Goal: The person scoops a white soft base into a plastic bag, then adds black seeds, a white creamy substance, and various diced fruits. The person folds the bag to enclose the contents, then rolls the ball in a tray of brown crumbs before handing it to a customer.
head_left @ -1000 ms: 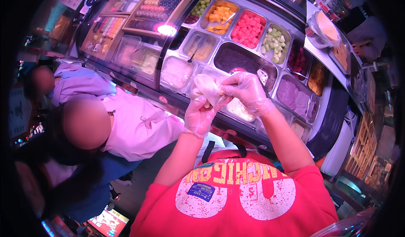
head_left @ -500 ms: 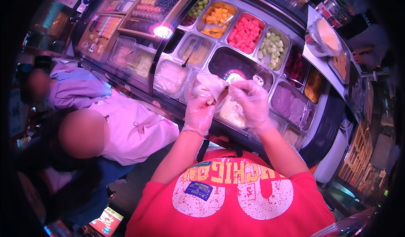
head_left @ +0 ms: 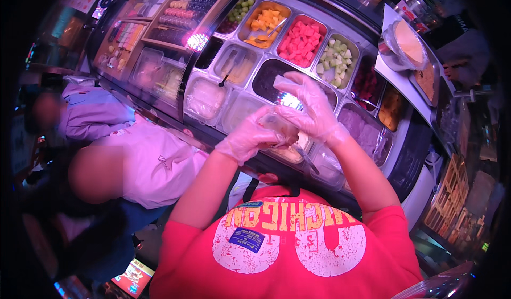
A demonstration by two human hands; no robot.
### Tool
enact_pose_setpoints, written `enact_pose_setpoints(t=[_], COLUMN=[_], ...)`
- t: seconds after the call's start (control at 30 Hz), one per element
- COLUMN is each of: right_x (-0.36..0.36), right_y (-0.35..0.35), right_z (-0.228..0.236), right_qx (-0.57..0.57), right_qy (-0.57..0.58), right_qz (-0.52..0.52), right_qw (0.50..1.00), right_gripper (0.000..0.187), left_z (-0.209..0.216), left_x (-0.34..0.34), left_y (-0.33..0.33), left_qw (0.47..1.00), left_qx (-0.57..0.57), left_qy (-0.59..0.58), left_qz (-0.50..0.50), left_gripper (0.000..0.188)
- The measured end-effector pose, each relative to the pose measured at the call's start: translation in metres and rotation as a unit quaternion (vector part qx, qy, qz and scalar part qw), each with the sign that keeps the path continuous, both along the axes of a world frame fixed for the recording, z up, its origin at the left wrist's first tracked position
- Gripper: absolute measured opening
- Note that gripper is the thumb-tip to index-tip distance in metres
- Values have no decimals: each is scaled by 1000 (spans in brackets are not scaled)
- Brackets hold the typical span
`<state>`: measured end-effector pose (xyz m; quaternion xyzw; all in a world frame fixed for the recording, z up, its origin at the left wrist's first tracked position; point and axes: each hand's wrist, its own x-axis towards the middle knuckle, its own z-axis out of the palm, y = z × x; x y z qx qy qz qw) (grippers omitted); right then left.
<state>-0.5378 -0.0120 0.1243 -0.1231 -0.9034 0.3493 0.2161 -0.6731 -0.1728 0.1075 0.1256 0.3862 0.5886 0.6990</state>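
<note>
In clear plastic gloves, both my hands are over the near middle of a counter of food pans. My left hand [head_left: 250, 136] is closed around a small rounded food item [head_left: 287, 132], pale on top and brownish at the side; the fingers hide much of it. My right hand [head_left: 314, 110] arches just above and right of it, thumb and fingers apart. Whether its thumb touches the item I cannot tell. Below them is a pan of pale cream [head_left: 290, 154], with a utensil handle [head_left: 308, 160] slanting out. A pan of dark filling [head_left: 263, 78] lies behind my right hand.
Farther back are pans of orange fruit cubes [head_left: 264, 22], red cubes [head_left: 302, 41] and green cubes [head_left: 337, 59]. Purple paste [head_left: 362, 126] is at right, a white-filled tub [head_left: 205, 99] at left. Beyond the glass stand people in light tops [head_left: 154, 160]. A wrapped stack [head_left: 410, 43] sits far right.
The white floppy wrapper no longer stands up from my left hand, which now grips a rounded item lower down. My right hand has left its pinch, spread and risen. The view has shifted slightly.
</note>
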Motion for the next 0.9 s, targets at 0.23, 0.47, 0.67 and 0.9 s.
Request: enact_pose_setpoints(t=[0.23,0.47,0.67,0.9], right_x=[5,-18,-21,-27], right_y=[-46,-35,-30,-54], right_z=[-74,-58,-1,-4], right_qx=[-823,-833,-842,-831], right_qy=[78,261,266,297], right_qz=[0,18,47,47], right_qw=[562,488,466,468], right_gripper=[63,72,57,63], left_z=[-1,67,88,48], left_x=[-27,-9,-12,4], left_y=[58,63,29,21], left_qw=[899,710,697,848], left_qx=[-46,23,98,116], left_qy=[325,684,702,462], left_qz=[-291,-164,109,233], left_gripper=[62,103,63,40])
